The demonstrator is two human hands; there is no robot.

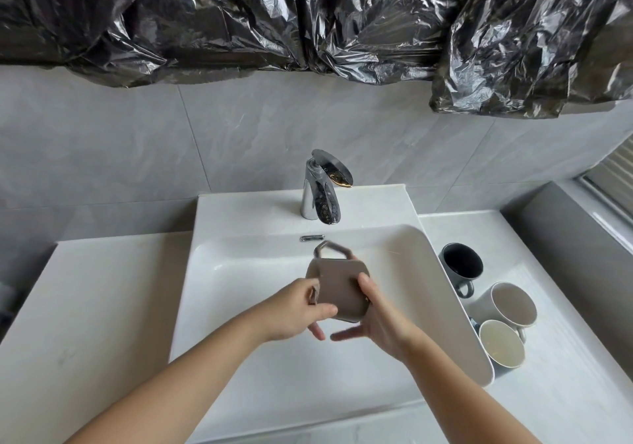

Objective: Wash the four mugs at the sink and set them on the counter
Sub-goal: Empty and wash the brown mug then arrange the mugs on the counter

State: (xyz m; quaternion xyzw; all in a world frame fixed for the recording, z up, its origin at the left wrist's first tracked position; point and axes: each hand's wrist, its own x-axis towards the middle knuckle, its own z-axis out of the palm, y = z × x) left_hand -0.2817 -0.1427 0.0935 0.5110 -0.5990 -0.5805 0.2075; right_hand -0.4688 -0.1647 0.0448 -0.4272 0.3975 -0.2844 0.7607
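Looking down from head height onto a white sink (455, 306) set in a white counter (565, 392). Held over the middle of the basin between two bare hands: a grey-brown mug (339, 289), lying on its side, handle pointing away toward the tap (322, 190). Left hand (294, 310) gripping the open end, thumb along the outside, fingertips seemingly hooked over the rim. Right hand (373, 320) gripping the base end, thumb laid across the side, fingers underneath. No water visible from the tap; impossible to tell whether wet or soapy.

On the counter just right of the basin, in a tight row from back to front, mouths open toward the viewer: a dark mug (460, 262), a white mug (512, 303), a cream mug (501, 344), the last two touching or very nearly so. No telling whether already washed.

Risks, judged from this pose:
- A loose-looking two-handed hold, with a few fingers splayed free below. If wet, likely to let the mug twist out and drop onto the hard basin, chipping one or both.
- Handle close below the spout. Liable to knock against it if raised carelessly.
- Crowded landing spot on the right. Easy to clink against the three neighbours, or to catch the raised basin edge on the way across.
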